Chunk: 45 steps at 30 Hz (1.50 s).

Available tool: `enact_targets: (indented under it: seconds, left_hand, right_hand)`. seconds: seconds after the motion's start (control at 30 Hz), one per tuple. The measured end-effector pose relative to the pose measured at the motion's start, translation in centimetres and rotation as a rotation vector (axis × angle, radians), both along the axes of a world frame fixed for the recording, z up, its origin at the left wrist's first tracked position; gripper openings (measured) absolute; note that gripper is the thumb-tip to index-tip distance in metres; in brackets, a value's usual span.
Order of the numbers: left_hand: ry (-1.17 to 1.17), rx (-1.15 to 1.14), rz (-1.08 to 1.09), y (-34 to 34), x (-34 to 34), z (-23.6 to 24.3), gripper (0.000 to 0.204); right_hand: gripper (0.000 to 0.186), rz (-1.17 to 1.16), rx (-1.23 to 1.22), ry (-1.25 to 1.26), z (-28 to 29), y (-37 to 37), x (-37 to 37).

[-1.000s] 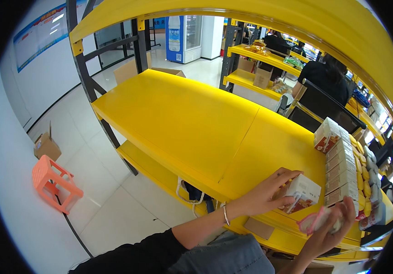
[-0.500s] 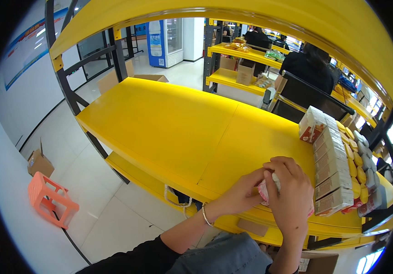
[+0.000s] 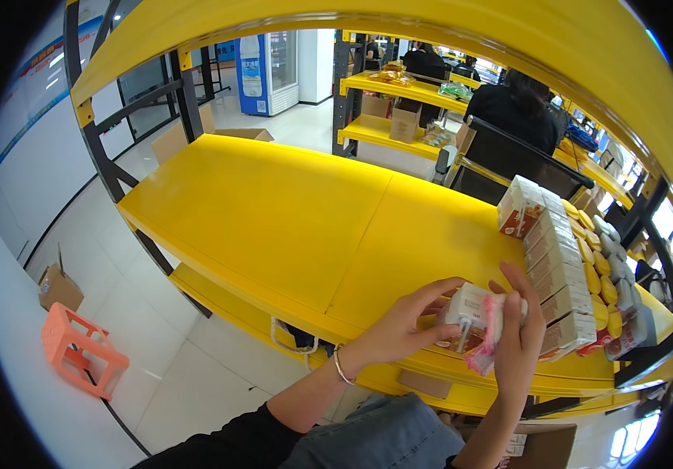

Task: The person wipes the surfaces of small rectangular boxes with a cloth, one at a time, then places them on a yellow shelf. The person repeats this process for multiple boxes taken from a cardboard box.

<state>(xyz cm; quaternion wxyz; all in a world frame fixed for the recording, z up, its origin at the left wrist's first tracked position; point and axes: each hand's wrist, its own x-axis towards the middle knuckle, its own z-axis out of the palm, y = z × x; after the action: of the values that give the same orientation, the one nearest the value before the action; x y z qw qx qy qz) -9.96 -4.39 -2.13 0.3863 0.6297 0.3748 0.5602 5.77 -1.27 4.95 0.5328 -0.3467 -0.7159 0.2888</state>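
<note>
Fingers of the left hand (image 3: 405,322) curl half-closed round a carton (image 3: 471,300), near right above the yellow shelf (image 3: 274,211); the right hand (image 3: 519,336) curls round a pink item (image 3: 488,341), perhaps cloth, beside it. A slack grip could drop the carton.

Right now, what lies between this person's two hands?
In the head view, a white-topped carton by the left hand and, nearer the right hand, a pink-edged item.
</note>
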Motion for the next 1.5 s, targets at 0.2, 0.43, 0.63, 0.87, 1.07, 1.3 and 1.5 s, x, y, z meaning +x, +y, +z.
enact_targets:
  seconds: [0.2, 0.43, 0.63, 0.87, 1.07, 1.3, 1.5]
  left_hand:
    - [0.007, 0.053, -0.026, 0.1, -0.2, 0.0, 0.061]
    - [-0.036, 0.015, -0.028, 0.0, -0.1, 0.4, 0.059]
    - [-0.034, 0.014, -0.02, 0.3, -0.2, -0.1, 0.056]
    - [-0.148, -0.07, -0.12, 0.5, -0.2, -0.3, 0.051]
    - [-0.181, -0.105, -0.159, 0.3, -0.5, -0.1, 0.046]
    - [-0.159, -0.085, -0.173, 0.5, -0.5, -0.3, 0.048]
    - [-0.379, -0.208, -0.268, 0.1, -0.6, -0.2, 0.043]
  right_hand:
    - [0.04, -0.133, 0.03, -0.461, -6.6, -0.2, 3.4]
    - [0.046, -0.449, 0.22, -0.429, -7.0, -2.4, 3.3]
    - [0.045, -0.307, 0.166, -0.381, -7.1, -4.1, 4.2]
    - [0.047, -0.236, 0.422, 0.325, -4.3, -4.2, 1.2]
    - [0.041, -0.344, 0.58, -0.203, -6.7, -2.7, 0.8]
    - [0.041, -0.272, 0.184, -0.381, -7.8, -4.6, 3.5]
    - [0.05, -0.253, 0.216, -0.281, -3.2, -7.2, 1.3]
